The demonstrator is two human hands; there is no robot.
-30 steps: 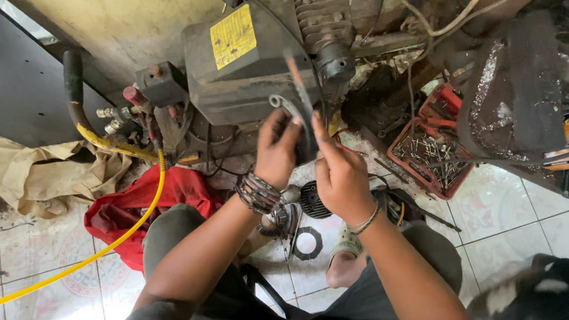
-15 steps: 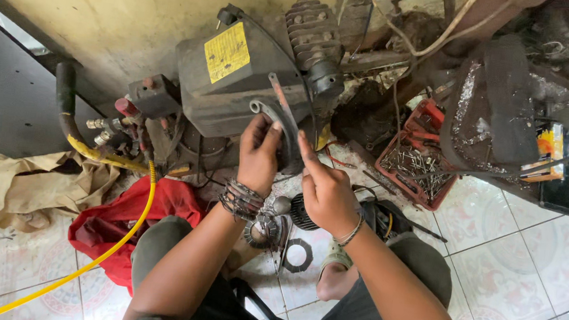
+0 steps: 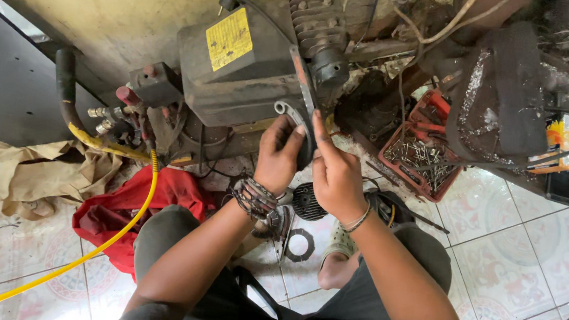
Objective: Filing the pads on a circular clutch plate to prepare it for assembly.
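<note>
We see the left hand point(image 3: 278, 154) wrapped around the shank of a ring spanner point(image 3: 293, 116), whose ring end rises just above the fingers against the dark compressor motor point(image 3: 240, 74). The right hand point(image 3: 335, 175) sits just beside it, fingers pointing up along a thin flat bar point(image 3: 303, 76); it seems to pinch that bar, though we cannot be sure. A red cloth point(image 3: 125, 211) and yellow hose point(image 3: 105, 244) lie on the tiled floor point(image 3: 522, 263) to the left.
</note>
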